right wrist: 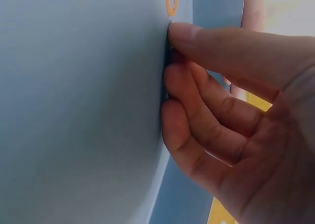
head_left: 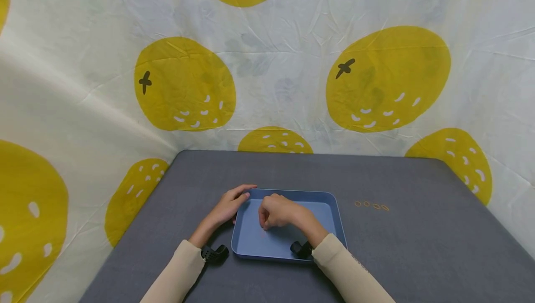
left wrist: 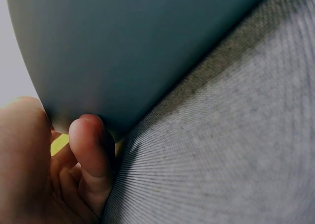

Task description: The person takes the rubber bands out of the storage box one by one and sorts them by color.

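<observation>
A shallow blue tray (head_left: 330,228) sits on the grey table. My left hand (head_left: 229,205) holds its far left corner, with fingers along the rim; the left wrist view shows curled fingers (left wrist: 88,145) against the tray's outer wall (left wrist: 123,47). My right hand (head_left: 279,211) is inside the tray, over its left half, fingers bent down. In the right wrist view its thumb and fingertips (right wrist: 177,76) come right to the tray floor. An orange rubber band (right wrist: 172,0) lies just beyond the thumb tip. I cannot tell whether anything is between thumb and index finger.
To the right of the tray, several small orange rubber bands (head_left: 372,205) lie in a row on the table (head_left: 418,242). A pale curtain (head_left: 280,71) with yellow fruit prints hangs behind the table and along its left side.
</observation>
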{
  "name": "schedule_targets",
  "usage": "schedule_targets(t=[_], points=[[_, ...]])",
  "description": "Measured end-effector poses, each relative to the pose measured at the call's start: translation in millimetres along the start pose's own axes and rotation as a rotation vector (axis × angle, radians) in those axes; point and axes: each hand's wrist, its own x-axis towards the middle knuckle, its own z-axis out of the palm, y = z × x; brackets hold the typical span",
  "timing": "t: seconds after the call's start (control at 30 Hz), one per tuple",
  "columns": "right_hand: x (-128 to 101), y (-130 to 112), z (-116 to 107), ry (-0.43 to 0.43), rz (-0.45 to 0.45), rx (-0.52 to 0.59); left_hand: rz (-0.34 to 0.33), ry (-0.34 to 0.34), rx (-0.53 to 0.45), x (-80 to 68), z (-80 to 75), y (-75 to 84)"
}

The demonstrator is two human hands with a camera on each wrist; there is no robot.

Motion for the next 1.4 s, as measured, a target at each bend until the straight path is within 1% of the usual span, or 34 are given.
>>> schedule_targets(t=[0.2, 0.33, 0.57, 0.73, 0.9, 1.03, 1.1, 1.27, 1.33, 1.4], points=[[-1.1, -1.2, -0.1, -0.006, -0.004, 0.004, 0.001, -0.013, -0.001, 0.2, 1.0, 2.4], [-0.6, -0.2, 0.2, -0.005, -0.019, -0.004, 0.003, -0.015, 0.002, 0.7, 0.6, 0.7], [1.7, 1.4, 1.2, -0.003, -0.041, 0.041, 0.005, -0.017, 0.004, 0.2, -1.4, -1.8], [2.1, 1.0, 1.5, -0.014, -0.047, 0.045, 0.003, -0.023, -0.003, 0.7, -1.6, -0.9], [1.6, -0.9, 0.9, -0.022, -0.043, 0.047, -0.004, -0.009, -0.01, 0.9, -0.3, -0.6], [1.9, -0.2, 0.6, -0.035, -0.06, 0.032, -0.005, 0.002, 0.002, 1.0, 1.0, 0.2], [2.0, -0.1, 0.5, -0.046, -0.07, 0.016, -0.005, -0.003, 0.003, -0.3, 1.2, 3.4], [1.2, -2.4, 0.2, -0.065, -0.065, -0.007, 0.014, -0.017, -0.024, -10.8, -2.6, 27.1], [0.5, -3.2, 0.6, -0.067, -0.061, -0.011, 0.019, -0.013, -0.028, -10.0, -2.9, 24.0], [0.4, -3.3, 0.9, -0.068, -0.059, -0.018, 0.018, -0.011, -0.022, -6.6, -2.3, 14.5]])
